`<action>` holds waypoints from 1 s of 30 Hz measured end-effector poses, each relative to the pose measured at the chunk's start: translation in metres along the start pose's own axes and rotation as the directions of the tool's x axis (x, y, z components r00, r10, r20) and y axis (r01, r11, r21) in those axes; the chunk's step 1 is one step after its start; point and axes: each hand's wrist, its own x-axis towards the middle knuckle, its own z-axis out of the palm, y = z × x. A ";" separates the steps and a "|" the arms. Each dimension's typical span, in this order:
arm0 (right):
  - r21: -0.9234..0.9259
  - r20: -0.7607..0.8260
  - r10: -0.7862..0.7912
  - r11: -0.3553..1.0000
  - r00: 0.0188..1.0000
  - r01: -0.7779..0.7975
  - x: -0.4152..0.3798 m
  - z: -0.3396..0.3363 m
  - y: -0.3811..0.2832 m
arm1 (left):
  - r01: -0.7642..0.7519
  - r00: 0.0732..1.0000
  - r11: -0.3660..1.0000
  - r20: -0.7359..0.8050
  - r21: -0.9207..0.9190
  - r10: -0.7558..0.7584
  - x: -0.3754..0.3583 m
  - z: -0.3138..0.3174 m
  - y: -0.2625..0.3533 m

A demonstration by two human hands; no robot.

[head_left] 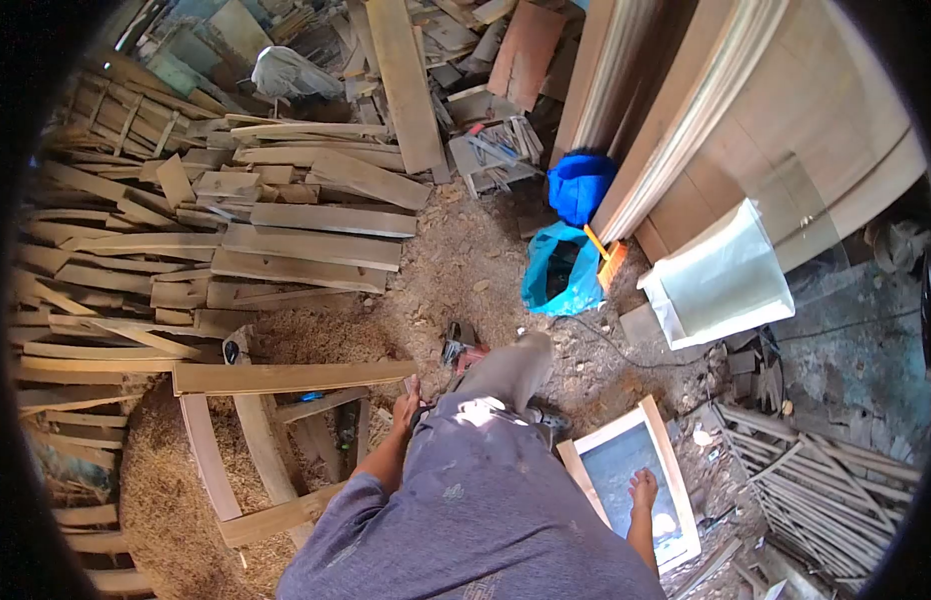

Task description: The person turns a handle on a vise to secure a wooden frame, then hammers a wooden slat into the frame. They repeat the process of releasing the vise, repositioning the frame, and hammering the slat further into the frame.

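Note:
My left hand [410, 402] is closed at the right end of a wooden frame [291, 379], its fingers around the end of the long top board. The frame's left side and lower board also show; my arm and body hide its right part. Beneath it lie a wooden plank [263, 450] and sawdust. My right hand [643, 489] hangs with loosely bent fingers and nothing visible in it. In this view it overlaps a wood-framed dark glass panel [611, 470] on the floor at my right. By my feet is a red and grey power tool [467, 347].
Stacked planks [316, 240] fill the left side. Ahead are a blue bag [582, 188], an open turquoise bag [566, 270] and an orange brush [613, 264]. Tall wooden panels [726, 130] lean at right, near a white box [721, 275]. Thin sticks [836, 480] lie lower right.

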 end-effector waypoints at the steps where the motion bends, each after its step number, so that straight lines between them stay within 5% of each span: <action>1: 0.002 -0.013 -0.037 0.999 0.999 0.037 0.004 0.010 -0.017 | 0.015 1.000 1.000 0.016 -0.009 -0.015 0.007 -0.005 0.006; 5: -0.035 0.018 -0.054 0.998 0.998 0.054 0.005 0.060 -0.049 | -0.054 0.995 0.999 0.085 0.007 0.053 0.051 -0.033 0.025; 6: -0.060 0.055 -0.002 0.998 0.998 0.006 0.003 0.076 -0.042 | 0.052 0.970 0.988 0.243 -0.144 -0.016 0.080 -0.037 0.014; 9: -0.172 0.059 0.062 0.984 0.996 -0.051 0.038 0.111 0.046 | 0.228 0.944 0.934 0.296 -0.277 -0.143 0.098 -0.052 0.062; 10: -0.593 0.363 -0.353 0.626 0.862 0.506 0.030 0.114 0.046 | 0.204 0.931 0.937 0.351 -0.283 -0.096 0.113 -0.057 0.074; 11: -0.597 0.754 -0.410 -0.104 0.513 0.795 0.019 0.123 0.040 | 0.210 0.924 0.935 0.370 -0.287 -0.094 0.132 -0.058 0.089; 12: -0.612 0.747 -0.410 -0.116 0.523 0.782 0.012 0.136 0.034 | 0.169 0.925 0.947 0.377 -0.274 -0.056 0.155 -0.056 0.107; 15: -0.674 0.608 -0.391 0.205 0.691 0.709 -0.005 0.213 0.008 | 0.117 0.920 0.968 0.391 -0.222 -0.022 0.252 -0.032 0.163; 16: -0.686 0.598 -0.390 0.201 0.700 0.699 -0.008 0.243 -0.012 | 0.011 0.898 0.989 0.437 -0.147 0.055 0.289 -0.017 0.183; 18: -0.504 0.022 -0.224 0.839 0.974 0.204 -0.018 0.317 -0.076 | -0.152 0.898 0.985 0.429 0.083 0.103 0.347 0.007 0.227; 19: -0.567 -0.141 -0.220 0.817 0.965 0.103 -0.014 0.360 -0.115 | -0.191 0.925 0.952 0.369 0.238 0.093 0.374 0.027 0.251; 21: -0.601 -0.219 -0.294 0.792 0.930 0.108 0.023 0.439 -0.192 | -0.401 0.857 0.779 0.497 0.482 0.133 0.411 0.057 0.274; 22: -0.539 -0.085 -0.412 0.785 0.907 0.306 0.062 0.478 -0.219 | -0.404 0.837 0.690 0.547 0.600 0.015 0.411 0.066 0.293; 23: -0.675 -0.085 -0.453 0.682 0.888 0.283 0.104 0.521 -0.245 | -0.418 0.812 0.577 0.574 0.702 -0.110 0.401 0.068 0.305; 24: -0.544 0.062 -0.399 0.755 0.915 0.366 0.141 0.565 -0.289 | -0.453 0.773 0.499 0.605 0.739 -0.193 0.405 0.072 0.299; 25: -0.481 0.037 -0.645 0.658 0.763 0.579 0.182 0.626 -0.320 | -0.495 0.737 0.413 0.621 0.765 -0.266 0.420 0.076 0.299; 26: -0.397 0.173 -0.682 0.612 0.711 0.684 0.203 0.678 -0.392 | -0.444 0.769 0.373 0.560 0.815 -0.308 0.429 0.086 0.308; 27: -0.510 0.279 -0.530 0.625 0.801 0.591 0.231 0.720 -0.446 | -0.390 0.793 0.325 0.493 0.862 -0.357 0.433 0.093 0.306; 28: -0.422 0.231 -0.666 0.588 0.709 0.690 0.263 0.770 -0.477 | -0.393 0.782 0.396 0.528 0.830 -0.332 0.446 0.100 0.277; 30: -0.344 0.301 -0.699 0.555 0.649 0.757 0.308 0.852 -0.560 | -0.369 0.791 0.484 0.541 0.794 -0.284 0.472 0.098 0.262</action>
